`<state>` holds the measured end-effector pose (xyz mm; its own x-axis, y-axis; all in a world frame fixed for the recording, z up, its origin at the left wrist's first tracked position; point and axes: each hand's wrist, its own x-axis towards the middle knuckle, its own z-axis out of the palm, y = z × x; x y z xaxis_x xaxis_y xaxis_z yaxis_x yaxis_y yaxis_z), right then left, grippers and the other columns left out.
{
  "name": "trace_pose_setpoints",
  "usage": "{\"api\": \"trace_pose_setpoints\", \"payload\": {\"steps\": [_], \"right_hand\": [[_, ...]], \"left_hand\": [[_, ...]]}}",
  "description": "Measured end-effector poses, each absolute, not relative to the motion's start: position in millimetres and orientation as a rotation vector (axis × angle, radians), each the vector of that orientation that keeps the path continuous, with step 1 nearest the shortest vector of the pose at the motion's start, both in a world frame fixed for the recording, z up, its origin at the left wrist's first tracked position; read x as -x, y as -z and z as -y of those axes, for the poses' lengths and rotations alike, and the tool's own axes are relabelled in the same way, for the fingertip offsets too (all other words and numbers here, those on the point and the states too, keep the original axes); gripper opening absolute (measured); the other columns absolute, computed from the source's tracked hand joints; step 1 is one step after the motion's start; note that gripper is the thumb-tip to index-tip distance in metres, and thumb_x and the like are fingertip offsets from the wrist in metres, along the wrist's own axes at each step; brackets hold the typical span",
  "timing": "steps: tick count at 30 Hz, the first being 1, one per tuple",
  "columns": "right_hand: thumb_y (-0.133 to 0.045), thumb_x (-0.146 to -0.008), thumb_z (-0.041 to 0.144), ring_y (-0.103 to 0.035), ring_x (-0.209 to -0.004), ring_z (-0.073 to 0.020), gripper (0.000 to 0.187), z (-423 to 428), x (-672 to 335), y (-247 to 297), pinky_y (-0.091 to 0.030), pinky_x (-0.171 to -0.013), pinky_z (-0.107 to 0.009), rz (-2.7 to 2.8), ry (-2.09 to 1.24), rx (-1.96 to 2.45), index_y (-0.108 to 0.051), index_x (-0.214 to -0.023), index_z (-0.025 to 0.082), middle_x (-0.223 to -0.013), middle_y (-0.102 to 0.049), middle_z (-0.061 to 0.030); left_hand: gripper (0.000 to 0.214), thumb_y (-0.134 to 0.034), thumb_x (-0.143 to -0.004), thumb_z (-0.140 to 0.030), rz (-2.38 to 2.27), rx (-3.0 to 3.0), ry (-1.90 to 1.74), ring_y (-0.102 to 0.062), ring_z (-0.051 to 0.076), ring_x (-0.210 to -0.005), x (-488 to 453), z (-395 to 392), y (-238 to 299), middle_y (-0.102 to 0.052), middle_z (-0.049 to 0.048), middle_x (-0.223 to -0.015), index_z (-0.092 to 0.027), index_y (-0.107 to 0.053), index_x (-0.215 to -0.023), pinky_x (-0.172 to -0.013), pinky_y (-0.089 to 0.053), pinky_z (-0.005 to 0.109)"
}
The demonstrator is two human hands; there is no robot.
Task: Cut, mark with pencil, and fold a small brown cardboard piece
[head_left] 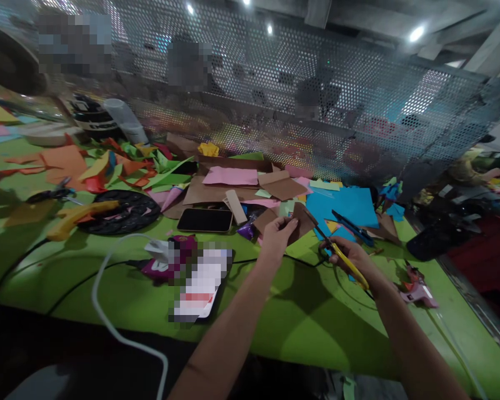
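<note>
My left hand (277, 235) is closed on a brown piece of paper (302, 221), held just above the green table (108, 278). My right hand (350, 256) grips yellow-handled scissors (337, 250) whose blades point up-left at the brown paper's right edge. Both hands are over the middle-right of the table, close together.
A phone (205, 220) lies face up left of my hands, and another device (202, 283) with a white cable (108, 311) lies nearer. Coloured paper scraps (241, 183), blue sheets (345, 205), a yellow glue gun (75, 216) and a pink glue gun (416, 289) litter the table. A perforated metal screen (316, 100) stands behind.
</note>
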<state>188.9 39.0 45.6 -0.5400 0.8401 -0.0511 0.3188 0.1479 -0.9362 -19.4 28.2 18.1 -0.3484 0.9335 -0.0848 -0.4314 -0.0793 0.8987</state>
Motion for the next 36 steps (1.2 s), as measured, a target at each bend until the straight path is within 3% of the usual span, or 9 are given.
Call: {"api": "trace_pose_setpoints", "payload": {"steps": [7, 14, 19, 30, 36], "right_hand": [[-0.075, -0.070, 0.050, -0.038, -0.054, -0.0099, 0.044, -39, -194, -43, -0.030, -0.046, -0.023, 1.949, -1.335, 1.198, -0.063, -0.099, 0.019, -0.066, -0.046, 0.0035], [-0.071, -0.072, 0.061, -0.048, -0.069, -0.0167, 0.055, -39, -202, -50, -0.038, -0.062, -0.028, 2.220, -1.082, 1.149, -0.059, -0.106, 0.020, -0.078, -0.054, -0.0002], [-0.060, -0.077, 0.069, -0.048, -0.071, -0.0179, 0.061, -35, -202, -58, -0.038, -0.063, -0.028, 2.333, -0.972, 1.190, -0.054, -0.113, 0.021, -0.079, -0.053, 0.0003], [-0.068, -0.073, 0.051, -0.044, -0.061, -0.0141, 0.040, -38, -202, -48, -0.035, -0.056, -0.026, 2.161, -1.061, 1.260, -0.059, -0.098, 0.021, -0.072, -0.053, 0.0017], [-0.069, -0.068, 0.053, -0.041, -0.058, -0.0133, 0.047, -36, -206, -57, -0.032, -0.054, -0.025, 2.171, -1.053, 1.326, -0.061, -0.099, 0.019, -0.065, -0.047, 0.0033]], "left_hand": [[0.031, -0.083, -0.058, -0.040, -1.085, -0.686, -1.625, -0.054, 0.010, -0.060, 19, -30, -18, -0.063, -0.0012, -0.064, -0.016, -0.072, -0.073, -0.061, -0.043, 0.022], [0.034, -0.083, -0.056, -0.042, -1.041, -0.712, -1.569, -0.045, 0.007, -0.053, 20, -25, -26, -0.054, -0.0042, -0.057, -0.014, -0.066, -0.068, -0.056, -0.038, 0.022], [0.035, -0.081, -0.059, -0.043, -1.031, -0.808, -1.502, -0.044, 0.007, -0.053, 20, -25, -24, -0.053, -0.0045, -0.056, -0.014, -0.066, -0.071, -0.055, -0.036, 0.021], [0.041, -0.085, -0.054, -0.046, -0.958, -0.805, -1.468, -0.050, 0.008, -0.058, 17, -28, -16, -0.058, -0.0017, -0.063, -0.013, -0.067, -0.071, -0.059, -0.040, 0.022], [0.044, -0.085, -0.054, -0.048, -0.915, -0.843, -1.445, -0.051, 0.009, -0.062, 18, -27, -19, -0.061, -0.0009, -0.067, -0.013, -0.068, -0.074, -0.061, -0.040, 0.022]]}}
